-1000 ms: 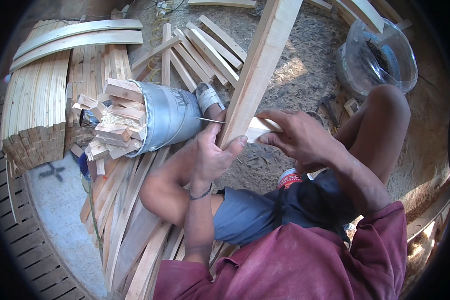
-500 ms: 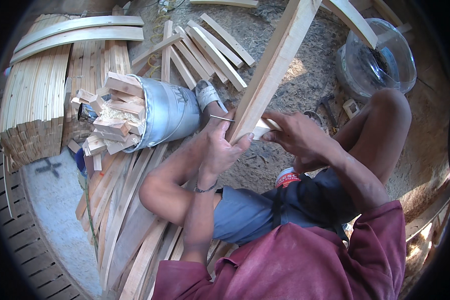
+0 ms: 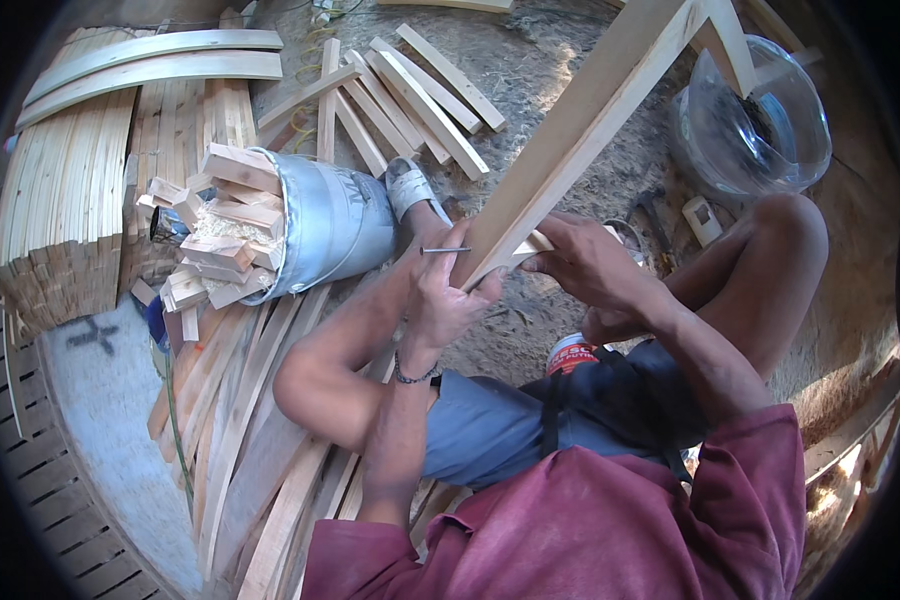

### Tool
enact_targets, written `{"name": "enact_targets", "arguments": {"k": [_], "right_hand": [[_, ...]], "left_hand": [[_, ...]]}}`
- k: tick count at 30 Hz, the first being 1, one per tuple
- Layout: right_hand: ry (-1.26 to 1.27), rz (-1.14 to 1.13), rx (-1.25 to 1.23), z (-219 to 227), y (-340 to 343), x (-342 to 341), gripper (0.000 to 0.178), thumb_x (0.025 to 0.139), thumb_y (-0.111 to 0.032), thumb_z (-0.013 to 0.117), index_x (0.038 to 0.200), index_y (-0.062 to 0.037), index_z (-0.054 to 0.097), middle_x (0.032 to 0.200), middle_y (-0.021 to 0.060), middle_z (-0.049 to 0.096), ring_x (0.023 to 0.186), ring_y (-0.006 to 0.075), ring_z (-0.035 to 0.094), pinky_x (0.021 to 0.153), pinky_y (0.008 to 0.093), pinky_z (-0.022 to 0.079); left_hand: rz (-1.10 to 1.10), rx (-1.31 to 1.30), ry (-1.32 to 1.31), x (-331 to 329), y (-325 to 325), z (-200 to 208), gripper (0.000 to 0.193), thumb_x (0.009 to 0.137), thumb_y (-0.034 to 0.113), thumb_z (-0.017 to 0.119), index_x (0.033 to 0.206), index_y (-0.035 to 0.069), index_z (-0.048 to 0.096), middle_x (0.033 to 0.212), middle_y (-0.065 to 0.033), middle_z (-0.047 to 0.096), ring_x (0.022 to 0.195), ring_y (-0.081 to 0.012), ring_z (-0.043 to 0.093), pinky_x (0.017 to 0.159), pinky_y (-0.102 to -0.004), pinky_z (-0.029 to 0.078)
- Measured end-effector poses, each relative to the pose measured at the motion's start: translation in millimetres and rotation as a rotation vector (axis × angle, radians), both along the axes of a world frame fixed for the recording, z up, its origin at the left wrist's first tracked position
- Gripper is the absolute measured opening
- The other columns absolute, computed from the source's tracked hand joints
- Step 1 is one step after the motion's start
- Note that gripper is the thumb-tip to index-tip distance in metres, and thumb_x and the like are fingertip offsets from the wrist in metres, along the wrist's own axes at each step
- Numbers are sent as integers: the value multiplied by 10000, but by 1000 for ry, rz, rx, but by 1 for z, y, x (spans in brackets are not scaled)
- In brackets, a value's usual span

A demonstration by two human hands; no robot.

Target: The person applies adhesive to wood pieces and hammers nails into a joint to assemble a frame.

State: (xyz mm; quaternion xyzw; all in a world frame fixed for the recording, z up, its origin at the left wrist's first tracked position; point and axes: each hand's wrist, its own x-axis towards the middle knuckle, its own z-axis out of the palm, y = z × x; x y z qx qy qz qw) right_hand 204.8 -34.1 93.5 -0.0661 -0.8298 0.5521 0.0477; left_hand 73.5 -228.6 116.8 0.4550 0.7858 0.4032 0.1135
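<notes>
A long pale wooden beam (image 3: 582, 130) slants up from my hands toward the top right, where it meets another wooden piece (image 3: 727, 55). My left hand (image 3: 445, 300) is closed around its lower end, the thumb against the near face. A nail (image 3: 443, 250) lies level across my left index finger, its tip at the beam's side; whether it enters the wood, I cannot tell. My right hand (image 3: 602, 262) grips a short wooden piece (image 3: 530, 248) that meets the beam's right side near the bottom. My right fingertips are partly hidden.
On the left, a metal bucket (image 3: 335, 215) lies tipped, full of wood offcuts. Stacked slats (image 3: 65, 190) and loose boards (image 3: 240, 430) are beyond and below it. A hammer (image 3: 656, 220) lies right of my hands, near a clear plastic tub (image 3: 705, 150). Several sticks (image 3: 430, 100) lie ahead.
The beam's upper part has swung to the right and its broad face shows more. The nail has turned slightly and sits more level. Both hands keep their grip.
</notes>
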Motion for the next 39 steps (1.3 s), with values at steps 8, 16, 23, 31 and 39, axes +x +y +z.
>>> {"name": "enact_targets", "arguments": {"k": [8,16,23,31,39], "right_hand": [[40,5,74,-19,5,-4,421,905,-204,723,1284,-60,609,1135,218,669,1044,437,640,877,503,527],[94,31,184,-13,8,-24,455,855,-148,729,1291,-91,614,1239,148,666,1072,386,664,886,471,548],[62,19,-4,-43,-1,-49,447,889,-147,704,1315,-67,597,1232,181,675,1127,408,641,956,479,532],[-34,48,-73,-113,7,-52,382,925,-211,691,1268,-57,626,1182,235,681,1105,441,636,941,493,523],[-92,38,-111,-141,11,-46,397,934,-223,704,1294,-76,623,1209,238,676,1137,452,622,965,500,511]], "left_hand": [[4,91,174,4,3,-25,553,788,122,809,1268,-33,583,1061,-208,701,945,-379,712,834,-431,580],[166,79,145,5,-6,-35,601,797,154,805,1297,-70,559,1086,-216,686,980,-316,691,877,-419,553],[204,-19,256,-11,3,-34,542,781,101,776,1288,25,598,1100,-183,698,948,-368,708,830,-451,575],[151,-275,263,-14,27,-60,519,808,204,782,1293,117,619,1079,-138,694,925,-380,705,788,-458,577],[114,-381,196,-13,33,-82,534,838,232,759,1328,91,599,1099,-138,675,933,-370,700,769,-448,578]]}}
